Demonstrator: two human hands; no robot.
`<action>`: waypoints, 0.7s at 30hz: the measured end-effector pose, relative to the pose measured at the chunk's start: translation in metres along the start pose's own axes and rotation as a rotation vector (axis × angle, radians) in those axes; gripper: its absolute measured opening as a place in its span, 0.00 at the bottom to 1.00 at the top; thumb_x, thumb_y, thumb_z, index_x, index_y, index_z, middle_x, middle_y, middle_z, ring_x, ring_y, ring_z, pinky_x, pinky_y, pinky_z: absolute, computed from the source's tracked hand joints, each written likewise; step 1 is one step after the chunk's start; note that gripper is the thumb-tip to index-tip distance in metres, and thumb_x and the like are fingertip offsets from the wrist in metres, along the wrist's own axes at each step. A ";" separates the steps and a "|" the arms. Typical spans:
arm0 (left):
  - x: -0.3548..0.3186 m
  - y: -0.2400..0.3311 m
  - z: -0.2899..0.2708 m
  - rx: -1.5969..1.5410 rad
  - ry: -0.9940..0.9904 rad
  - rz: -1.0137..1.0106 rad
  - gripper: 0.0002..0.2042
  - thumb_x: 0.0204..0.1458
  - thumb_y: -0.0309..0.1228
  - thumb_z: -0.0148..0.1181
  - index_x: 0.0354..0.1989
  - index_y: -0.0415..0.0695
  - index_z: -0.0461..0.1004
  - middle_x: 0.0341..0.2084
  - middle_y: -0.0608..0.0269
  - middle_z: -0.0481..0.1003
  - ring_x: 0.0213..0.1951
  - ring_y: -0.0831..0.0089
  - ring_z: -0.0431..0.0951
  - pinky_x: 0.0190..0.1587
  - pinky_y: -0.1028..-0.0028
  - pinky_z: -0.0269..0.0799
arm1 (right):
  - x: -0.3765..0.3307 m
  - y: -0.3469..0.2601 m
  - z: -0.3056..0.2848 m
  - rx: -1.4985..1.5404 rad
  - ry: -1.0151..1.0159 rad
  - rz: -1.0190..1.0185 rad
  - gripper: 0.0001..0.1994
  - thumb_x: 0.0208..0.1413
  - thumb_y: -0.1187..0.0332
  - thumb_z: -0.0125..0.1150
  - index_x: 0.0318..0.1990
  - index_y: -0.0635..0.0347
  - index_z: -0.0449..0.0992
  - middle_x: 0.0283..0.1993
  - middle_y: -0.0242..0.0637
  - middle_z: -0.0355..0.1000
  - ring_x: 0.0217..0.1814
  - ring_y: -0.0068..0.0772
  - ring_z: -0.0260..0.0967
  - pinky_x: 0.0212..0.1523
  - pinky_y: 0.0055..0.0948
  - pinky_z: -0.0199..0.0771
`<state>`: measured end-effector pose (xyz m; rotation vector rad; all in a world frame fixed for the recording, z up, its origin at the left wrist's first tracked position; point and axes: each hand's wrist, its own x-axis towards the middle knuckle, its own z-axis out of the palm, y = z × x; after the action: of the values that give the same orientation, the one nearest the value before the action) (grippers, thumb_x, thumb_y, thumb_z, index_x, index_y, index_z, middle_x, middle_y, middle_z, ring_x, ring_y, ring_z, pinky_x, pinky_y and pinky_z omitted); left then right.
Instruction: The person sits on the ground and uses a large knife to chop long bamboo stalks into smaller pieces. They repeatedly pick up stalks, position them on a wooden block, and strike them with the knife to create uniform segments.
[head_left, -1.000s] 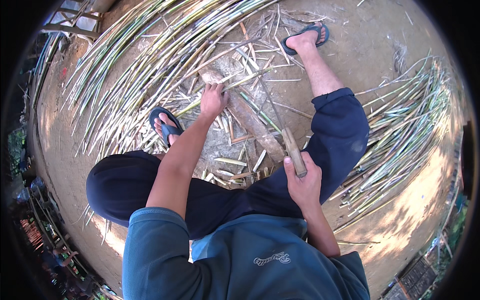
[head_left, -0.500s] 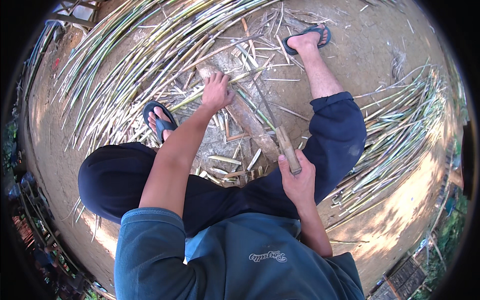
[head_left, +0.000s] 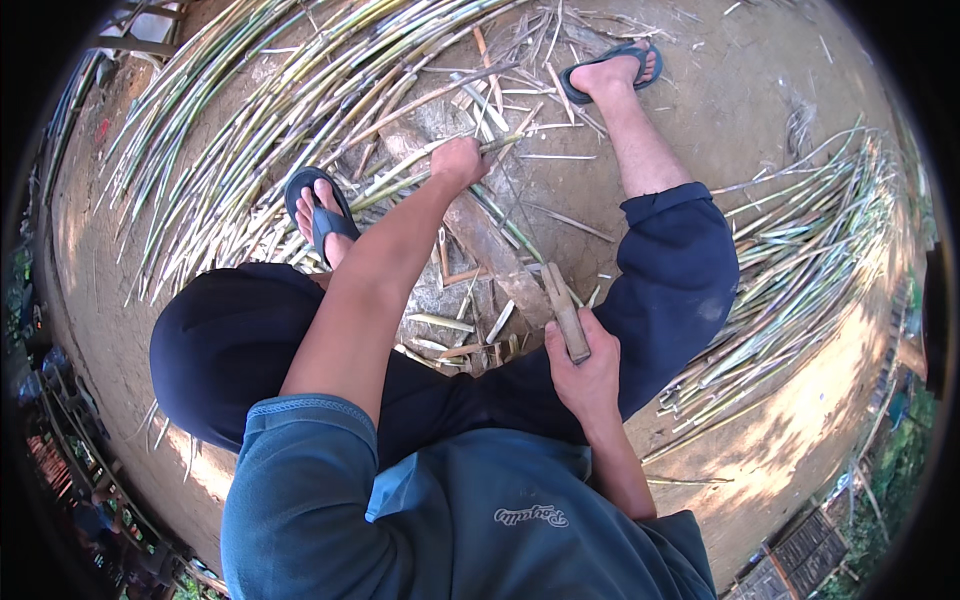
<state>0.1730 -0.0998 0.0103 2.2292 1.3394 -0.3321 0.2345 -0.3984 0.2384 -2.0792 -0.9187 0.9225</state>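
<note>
My left hand (head_left: pixel 461 160) is closed round a thin green-yellow cane stalk (head_left: pixel 400 184), which slants across a weathered log (head_left: pixel 497 246) lying on the ground between my legs. In my right hand (head_left: pixel 588 362) is the wooden handle of a long knife (head_left: pixel 566 318), held near my right thigh. Its narrow dark blade points up and away toward the stalk, faint against the ground. Whether the blade touches the stalk, I cannot tell. The left fingertips are partly hidden behind the hand's back.
Long cane stalks (head_left: pixel 300 110) lie in a broad pile at the far left. Another bundle of stalks (head_left: pixel 810 260) spreads along the right. Cut pieces and split strips (head_left: pixel 440 322) litter the dirt around the log. My sandalled feet (head_left: pixel 325 215) stand on either side.
My left hand has shifted right and slightly farther away, its fingers now curled tighter round the stalk. My right hand and the knife have moved a little left and the handle has tilted.
</note>
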 end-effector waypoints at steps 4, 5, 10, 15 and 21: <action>0.009 0.009 0.004 0.000 -0.005 -0.073 0.21 0.49 0.47 0.61 0.40 0.41 0.81 0.40 0.50 0.81 0.45 0.57 0.81 0.49 0.63 0.76 | 0.008 0.000 0.006 0.025 0.038 0.022 0.13 0.55 0.70 0.62 0.25 0.65 0.64 0.15 0.45 0.63 0.14 0.40 0.64 0.20 0.34 0.62; 0.010 0.011 0.005 -0.002 -0.003 -0.072 0.20 0.48 0.45 0.63 0.41 0.41 0.81 0.40 0.51 0.81 0.45 0.57 0.81 0.49 0.63 0.77 | 0.007 -0.001 0.006 0.024 0.041 0.041 0.14 0.55 0.70 0.61 0.24 0.65 0.64 0.15 0.44 0.63 0.13 0.36 0.63 0.20 0.33 0.62; 0.011 0.015 0.004 -0.029 0.012 -0.122 0.20 0.47 0.45 0.62 0.40 0.40 0.81 0.40 0.49 0.81 0.44 0.57 0.82 0.47 0.63 0.78 | 0.007 -0.005 0.011 0.028 0.064 0.048 0.14 0.55 0.70 0.61 0.22 0.65 0.64 0.13 0.41 0.60 0.13 0.24 0.57 0.19 0.31 0.59; 0.005 0.012 0.008 -0.025 0.064 -0.090 0.18 0.47 0.42 0.61 0.37 0.40 0.82 0.38 0.48 0.81 0.42 0.56 0.83 0.44 0.63 0.78 | 0.016 0.004 0.017 0.004 0.061 0.075 0.14 0.55 0.70 0.62 0.21 0.66 0.66 0.12 0.38 0.60 0.14 0.20 0.55 0.18 0.30 0.59; -0.001 0.014 0.003 -0.054 0.137 -0.121 0.15 0.46 0.39 0.60 0.34 0.40 0.82 0.37 0.48 0.81 0.39 0.55 0.83 0.43 0.63 0.78 | 0.004 0.000 0.013 0.035 0.063 0.079 0.11 0.54 0.70 0.61 0.24 0.67 0.71 0.13 0.38 0.63 0.15 0.20 0.60 0.20 0.29 0.62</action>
<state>0.1847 -0.1076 0.0125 2.1648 1.5404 -0.1852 0.2256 -0.3918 0.2302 -2.1152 -0.7878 0.9023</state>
